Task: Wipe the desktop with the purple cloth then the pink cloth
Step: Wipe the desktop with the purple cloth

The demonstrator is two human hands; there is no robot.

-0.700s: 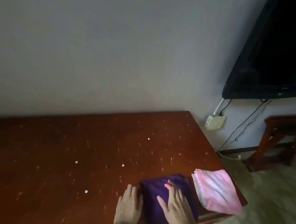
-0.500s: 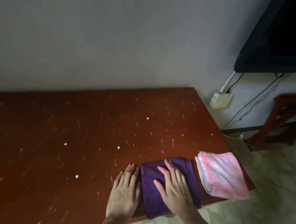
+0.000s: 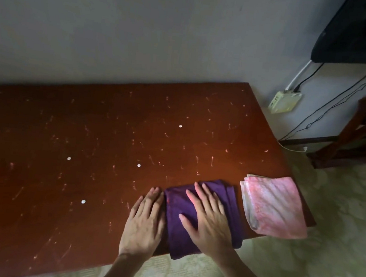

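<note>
A folded purple cloth [image 3: 175, 222] lies at the near right edge of the reddish-brown desktop [image 3: 87, 147], its front end hanging slightly over the edge. My right hand [image 3: 208, 221] lies flat on top of it with straight fingers. My left hand [image 3: 145, 221] rests flat on the wood right beside the cloth's left edge, fingers straight and together. A folded pink cloth [image 3: 273, 207] sits on the desk's near right corner, just right of the purple one and apart from both hands.
The desktop is covered in pale scratches and a few small white dots [image 3: 138, 165]. A dark screen [image 3: 362, 32] hangs on the wall at upper right, with cables and a wall box [image 3: 284, 102] below. A wooden stand [image 3: 361, 135] is on the floor at right.
The view has tilted down and closer. Both hands stay flat at the purple cloth, in much the same places on the desk.
</note>
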